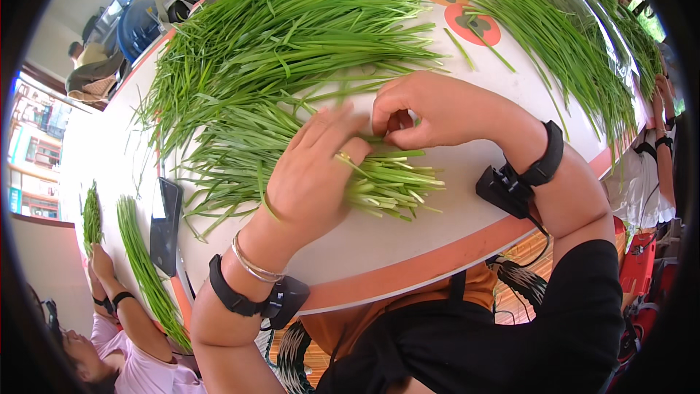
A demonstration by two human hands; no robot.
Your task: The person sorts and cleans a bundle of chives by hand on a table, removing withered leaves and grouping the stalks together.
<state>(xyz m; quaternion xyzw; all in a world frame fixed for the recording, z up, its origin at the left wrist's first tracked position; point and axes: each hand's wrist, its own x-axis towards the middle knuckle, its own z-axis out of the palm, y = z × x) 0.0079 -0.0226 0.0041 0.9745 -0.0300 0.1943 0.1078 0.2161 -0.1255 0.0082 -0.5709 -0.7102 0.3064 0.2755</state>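
My left hand (315, 168) is wrapped over a bunch of garlic chives (397, 184). The pale cut stems stick out to its right, while the green leaves (237, 135) fan out on the table to its left. Its fingertips are slightly blurred. Just to the right, above the stems, my right hand (419, 111) is curled with thumb and fingers close together near the left fingertips. Whatever it pinches, if anything, is hidden. Beyond both hands lies a large heap of loose chives (292, 29).
More chives (554, 44) spread across the far right. A dark phone (166, 226) lies at the left, beside a long chive bundle (146, 266). Farther left, another person's hand (102, 263) holds a small bundle (92, 215). The white table has an orange edge (430, 266).
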